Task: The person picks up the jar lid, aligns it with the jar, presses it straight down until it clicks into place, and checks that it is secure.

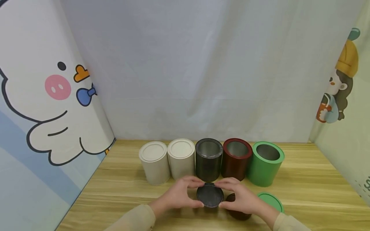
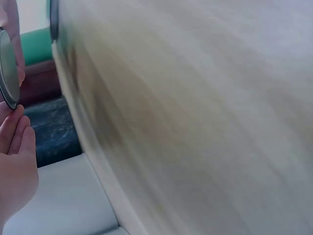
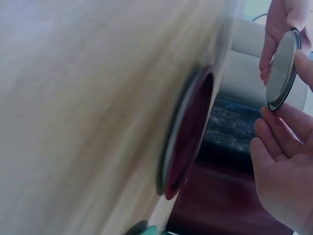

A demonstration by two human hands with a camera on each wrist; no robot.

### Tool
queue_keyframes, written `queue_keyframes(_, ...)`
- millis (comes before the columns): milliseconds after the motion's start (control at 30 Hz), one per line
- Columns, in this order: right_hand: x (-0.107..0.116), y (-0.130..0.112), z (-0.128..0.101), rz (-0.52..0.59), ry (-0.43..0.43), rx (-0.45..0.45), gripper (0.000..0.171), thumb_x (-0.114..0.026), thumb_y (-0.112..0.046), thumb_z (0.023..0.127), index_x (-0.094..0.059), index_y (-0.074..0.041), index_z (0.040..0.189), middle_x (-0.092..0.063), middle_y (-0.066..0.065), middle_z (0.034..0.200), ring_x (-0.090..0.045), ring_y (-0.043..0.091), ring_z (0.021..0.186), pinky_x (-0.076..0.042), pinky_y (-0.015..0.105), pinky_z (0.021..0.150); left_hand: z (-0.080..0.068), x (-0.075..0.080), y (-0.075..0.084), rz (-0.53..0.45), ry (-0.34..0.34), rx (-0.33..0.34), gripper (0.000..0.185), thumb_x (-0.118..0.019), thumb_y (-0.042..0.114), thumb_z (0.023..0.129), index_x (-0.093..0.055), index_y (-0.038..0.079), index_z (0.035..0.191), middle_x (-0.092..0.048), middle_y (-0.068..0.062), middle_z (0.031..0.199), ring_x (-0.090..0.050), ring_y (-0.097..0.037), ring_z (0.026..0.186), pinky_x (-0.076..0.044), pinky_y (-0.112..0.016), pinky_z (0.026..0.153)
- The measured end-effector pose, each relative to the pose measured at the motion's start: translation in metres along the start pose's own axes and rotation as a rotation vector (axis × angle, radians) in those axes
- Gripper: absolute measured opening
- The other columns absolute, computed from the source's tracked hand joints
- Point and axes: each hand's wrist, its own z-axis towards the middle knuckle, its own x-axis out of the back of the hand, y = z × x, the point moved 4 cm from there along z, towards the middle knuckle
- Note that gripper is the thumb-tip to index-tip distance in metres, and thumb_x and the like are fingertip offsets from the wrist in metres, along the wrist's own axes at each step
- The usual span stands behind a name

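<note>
Holding the black lid [image 1: 210, 195] by its rim between the curled fingers of the left hand [image 1: 180, 193] and right hand [image 1: 241, 199], just in front of the open black tin [image 1: 208, 159], the person seems ready to cap it, which needs level alignment over the mouth.

— What's sitting where on the table [image 1: 303, 179]?

— Five tins are standing in a row along the back: two lidded tins [image 1: 167, 160] at the left, three open tins [image 1: 237, 158] to their right.

— And in front?

— The left hand [image 1: 177, 194] and right hand [image 1: 241, 197] are holding a lid [image 1: 210, 195] between them, before the middle tin. Two more lids [image 1: 270, 200] are lying right of it.
</note>
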Motion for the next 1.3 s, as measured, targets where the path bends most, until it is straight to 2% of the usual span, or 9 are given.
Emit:
queue_keyframes(267,0.012,-0.009,0.003,-0.024,0.104,0.081,0.052,-0.082,-0.026,0.083,-0.066,-0.006,0.128,-0.062,0.006,0.126,-0.057,0.025,0.113,-0.052,0.041,0.089,0.004,0.011,0.006,-0.04,0.052,-0.009,0.058,-0.087,0.027,0.075,-0.069,0.004,0.125,-0.063,0.0,0.128,-0.054,-0.019,0.123,-0.043,-0.034,0.104)
queue_keyframes(500,0.02,-0.01,0.006,-0.025,0.145,0.088,0.054,-0.083,-0.023,0.082,-0.065,-0.007,0.131,-0.061,0.004,0.128,-0.055,0.022,0.115,-0.052,0.04,0.089,0.008,0.019,0.012,-0.034,0.089,-0.022,0.06,-0.087,0.028,0.075,-0.068,0.005,0.127,-0.063,-0.002,0.129,-0.054,-0.021,0.123,-0.043,-0.036,0.104)
queue_keyframes(700,0.03,-0.015,0.011,-0.013,0.176,0.128,0.057,-0.084,-0.017,0.081,-0.063,-0.006,0.133,-0.06,0.005,0.13,-0.054,0.022,0.117,-0.051,0.037,0.09,0.012,0.028,0.019,-0.023,0.118,-0.05,0.061,-0.088,0.026,0.075,-0.067,0.005,0.129,-0.062,-0.004,0.13,-0.055,-0.023,0.123,-0.044,-0.037,0.104)
queue_keyframes(867,0.037,-0.02,0.016,-0.005,0.191,0.13,0.059,-0.084,-0.015,0.08,-0.062,-0.007,0.134,-0.058,0.005,0.131,-0.054,0.022,0.118,-0.051,0.034,0.092,0.015,0.036,0.025,-0.025,0.13,-0.038,0.062,-0.088,0.024,0.075,-0.066,0.006,0.131,-0.06,-0.005,0.133,-0.053,-0.024,0.124,-0.043,-0.041,0.104)
queue_keyframes(1200,0.049,-0.021,0.023,-0.057,0.24,0.147,0.066,-0.087,-0.013,0.076,-0.059,-0.005,0.136,-0.057,0.008,0.135,-0.052,0.026,0.122,-0.049,0.042,0.094,0.026,0.046,0.035,-0.013,0.154,-0.011,0.065,-0.089,0.022,0.075,-0.064,0.007,0.133,-0.058,-0.005,0.135,-0.051,-0.025,0.127,-0.042,-0.044,0.105)
queue_keyframes(1300,0.054,-0.021,0.026,-0.08,0.268,0.148,0.068,-0.088,-0.013,0.075,-0.06,-0.004,0.136,-0.056,0.008,0.135,-0.051,0.027,0.123,-0.048,0.041,0.095,0.032,0.05,0.038,-0.004,0.17,-0.021,0.065,-0.088,0.021,0.076,-0.063,0.006,0.134,-0.058,-0.007,0.135,-0.05,-0.026,0.128,-0.042,-0.045,0.106)
